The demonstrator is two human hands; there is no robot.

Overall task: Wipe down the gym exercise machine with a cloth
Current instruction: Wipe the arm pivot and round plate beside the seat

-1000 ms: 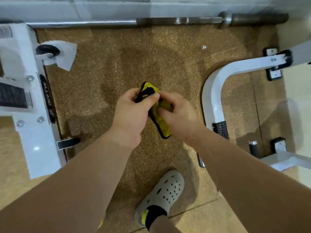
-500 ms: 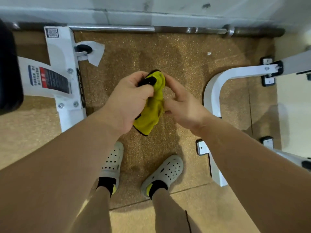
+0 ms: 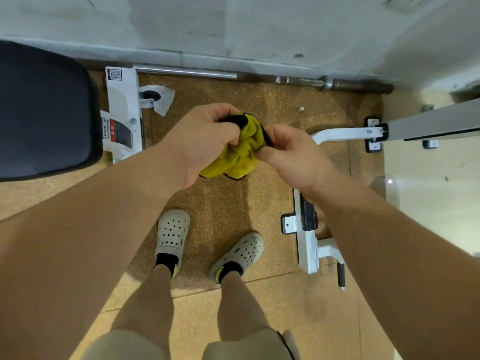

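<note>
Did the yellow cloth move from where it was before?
Yes. Against the barbell lying along the wall, the yellow cloth now sits nearer to it, higher in the picture, bunched between the left hand and right hand.

1. cloth (image 3: 235, 154): yellow, black-edged, bunched; held in mid-air over the floor, pinched between left hand (image 3: 197, 141) and right hand (image 3: 288, 154).
2. exercise machine (image 3: 122, 107): white frame with a printed label and a black pad; stands at left, apart from the cloth.
</note>
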